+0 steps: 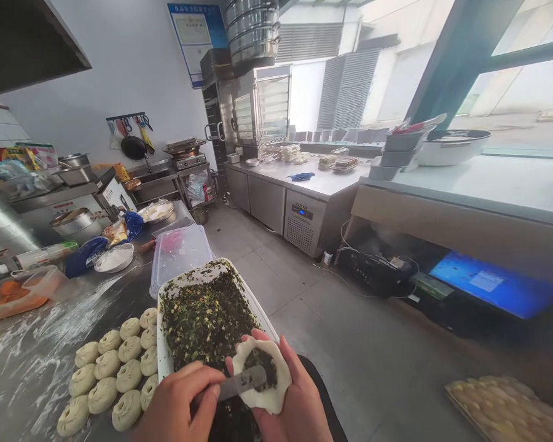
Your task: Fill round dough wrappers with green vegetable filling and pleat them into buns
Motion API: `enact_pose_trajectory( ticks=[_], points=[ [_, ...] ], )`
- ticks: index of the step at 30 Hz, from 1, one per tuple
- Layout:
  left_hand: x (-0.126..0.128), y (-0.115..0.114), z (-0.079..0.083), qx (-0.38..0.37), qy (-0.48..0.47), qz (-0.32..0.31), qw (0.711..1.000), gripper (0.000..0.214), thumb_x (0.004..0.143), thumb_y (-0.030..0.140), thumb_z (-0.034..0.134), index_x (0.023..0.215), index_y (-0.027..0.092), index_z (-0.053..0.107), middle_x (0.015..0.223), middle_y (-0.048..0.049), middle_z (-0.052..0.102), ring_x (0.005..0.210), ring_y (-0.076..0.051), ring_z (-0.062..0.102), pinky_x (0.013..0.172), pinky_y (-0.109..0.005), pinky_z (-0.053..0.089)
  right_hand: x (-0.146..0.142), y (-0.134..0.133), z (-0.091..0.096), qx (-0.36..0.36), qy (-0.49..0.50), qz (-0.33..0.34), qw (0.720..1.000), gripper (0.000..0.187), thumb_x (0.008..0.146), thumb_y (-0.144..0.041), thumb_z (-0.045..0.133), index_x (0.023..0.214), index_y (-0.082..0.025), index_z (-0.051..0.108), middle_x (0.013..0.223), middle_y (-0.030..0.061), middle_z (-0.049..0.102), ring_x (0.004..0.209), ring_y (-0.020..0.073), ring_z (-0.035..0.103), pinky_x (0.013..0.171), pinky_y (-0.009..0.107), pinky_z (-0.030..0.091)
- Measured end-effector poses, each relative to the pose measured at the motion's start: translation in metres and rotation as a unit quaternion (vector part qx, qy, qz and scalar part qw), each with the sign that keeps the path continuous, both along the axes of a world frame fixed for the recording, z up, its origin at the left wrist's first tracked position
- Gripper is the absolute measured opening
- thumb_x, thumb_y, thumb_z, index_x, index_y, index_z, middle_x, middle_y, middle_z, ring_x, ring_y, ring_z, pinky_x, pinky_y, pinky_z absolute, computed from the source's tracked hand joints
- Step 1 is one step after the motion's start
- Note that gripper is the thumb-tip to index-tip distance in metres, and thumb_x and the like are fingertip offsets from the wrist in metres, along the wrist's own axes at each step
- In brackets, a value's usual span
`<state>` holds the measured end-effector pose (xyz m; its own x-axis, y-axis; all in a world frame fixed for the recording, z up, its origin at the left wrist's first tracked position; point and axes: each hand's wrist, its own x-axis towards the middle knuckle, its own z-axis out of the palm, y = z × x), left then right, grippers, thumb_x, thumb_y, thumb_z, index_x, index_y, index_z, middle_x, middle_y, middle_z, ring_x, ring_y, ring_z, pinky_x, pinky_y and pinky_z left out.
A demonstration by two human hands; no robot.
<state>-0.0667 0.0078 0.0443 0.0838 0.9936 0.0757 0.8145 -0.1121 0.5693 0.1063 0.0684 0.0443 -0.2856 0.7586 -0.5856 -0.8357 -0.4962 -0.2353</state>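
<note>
My left hand [182, 399] is closed around a short flat filling spatula [239, 383]. Its rounded blade presses on dark green chopped filling [268, 370] in the middle of a round dough wrapper [281, 380]. The wrapper lies cupped in my right hand [304, 402], palm up, thumb and fingers curled about its edge. Both hands are over the near end of a white tub [253, 301] heaped with chopped greens filling [203, 313]. Left of the tub, several pleated buns [104, 393] stand in rows on the floured table.
The floured dark worktop [32, 368] holds a bowl of flour [114, 258] and an orange-stained container [13, 301]. A clear plastic lid [179, 252] lies behind the tub. Across the tiled floor [276, 270] stands a steel counter fridge [301, 224]. A tray of pale rounds [502, 402] is low at right.
</note>
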Motion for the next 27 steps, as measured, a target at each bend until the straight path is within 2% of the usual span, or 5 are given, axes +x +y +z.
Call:
enact_pose_trajectory(
  ticks=[6, 11, 15, 18, 27],
  points=[
    [-0.004, -0.007, 0.022, 0.066, 0.059, 0.030, 0.996, 0.027, 0.105, 0.029, 0.044, 0.112, 0.029, 0.070, 0.103, -0.0004, 0.077, 0.090, -0.014, 0.076, 0.076, -0.017, 0.057, 0.031, 0.003, 0.011, -0.044, -0.015, 0.008, 0.999, 0.030, 0.098, -0.027, 0.062, 0.119, -0.009, 0.073, 0.101, 0.0158, 0.080, 0.085, 0.0258, 0.075, 0.072, 0.037, 0.064],
    [0.005, 0.014, 0.006, -0.016, 0.217, -0.016, 0.976, 0.041, 0.104, 0.017, 0.038, 0.134, 0.030, 0.063, 0.112, -0.0037, 0.074, 0.095, -0.019, 0.076, 0.081, -0.028, 0.058, 0.081, 0.018, 0.024, -0.045, -0.071, -0.082, 0.993, 0.046, 0.088, -0.016, 0.055, 0.131, -0.008, 0.068, 0.115, 0.0206, 0.078, 0.100, 0.0343, 0.077, 0.076, 0.045, 0.069],
    [0.023, 0.045, -0.017, -0.078, 0.297, -0.058, 0.950, 0.040, 0.093, 0.002, 0.042, 0.110, 0.023, 0.071, 0.097, -0.0058, 0.068, 0.074, -0.021, 0.072, 0.066, -0.030, 0.055, 0.101, 0.023, 0.012, -0.086, -0.093, -0.115, 0.985, 0.057, 0.085, -0.004, 0.044, 0.137, -0.012, 0.065, 0.111, 0.0188, 0.079, 0.095, 0.0337, 0.079, 0.076, 0.050, 0.070],
    [0.041, 0.064, -0.024, -0.074, 0.298, -0.065, 0.949, 0.039, 0.087, -0.004, 0.042, 0.107, 0.018, 0.069, 0.100, -0.0086, 0.067, 0.079, -0.020, 0.071, 0.070, -0.030, 0.055, 0.105, 0.018, -0.002, -0.078, -0.106, -0.133, 0.982, 0.063, 0.083, 0.001, 0.043, 0.138, -0.019, 0.065, 0.117, 0.0169, 0.079, 0.091, 0.0320, 0.080, 0.079, 0.052, 0.071],
    [0.069, 0.064, -0.013, -0.108, 0.228, -0.167, 0.953, 0.020, 0.089, 0.012, 0.054, 0.090, 0.022, 0.070, 0.092, -0.0054, 0.070, 0.074, -0.022, 0.070, 0.066, -0.032, 0.052, 0.139, 0.008, -0.028, -0.094, -0.145, -0.153, 0.973, 0.060, 0.084, 0.001, 0.045, 0.142, -0.009, 0.061, 0.122, 0.0264, 0.075, 0.101, 0.0368, 0.079, 0.070, 0.045, 0.073]
  ],
)
